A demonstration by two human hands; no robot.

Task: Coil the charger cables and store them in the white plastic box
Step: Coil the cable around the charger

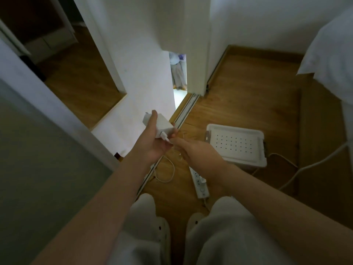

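Wooden floor (248,92) carries the box (235,128) (right of both hands); left hand (152,144) grips the charger (165,123), right hand (196,152) pinches its dangling cable (173,170).

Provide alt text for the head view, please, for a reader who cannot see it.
A person's left hand holds a white charger brick while the right hand pinches its cable. On the wooden floor lie a white plastic box and a power strip.

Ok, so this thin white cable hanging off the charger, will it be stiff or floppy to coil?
Probably floppy: the charger cable sags below the charger brick into a loose loop. Likely light too, being thin; the right hand pinches it near the brick. A coil may spring open unless held.
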